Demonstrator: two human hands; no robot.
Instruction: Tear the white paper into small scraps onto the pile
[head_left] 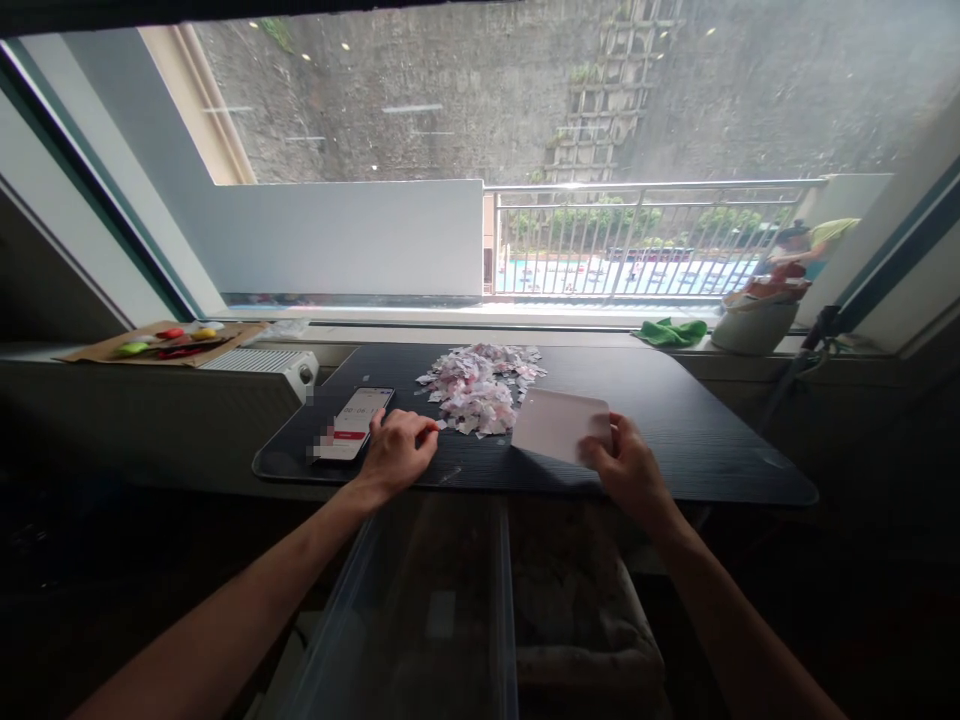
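The fingers of my right hand [626,462], right of the frame's centre, pinch a thin pale card [559,422] between thumb and fingertips, a little blurred. My left hand [399,448], left of centre, has its fingers curled in, the tips at the near-left fringe of the heap of paper scraps [480,388]; whether they pinch a scrap, I cannot tell. The heap lies mid-frame on the dark table [697,440], the card's left edge just beside it. Those scraps look light and loose, so a quick swing of the card, or a draught, could scatter them; pushed too far toward me, some could drop over the table's edge into the lower middle of the frame, where an open clear bin [506,610] stands. My pinch has only the card's right end, so a snag could twist it loose. The phone [354,425], just beside my left hand, could be nudged by a careless knuckle.
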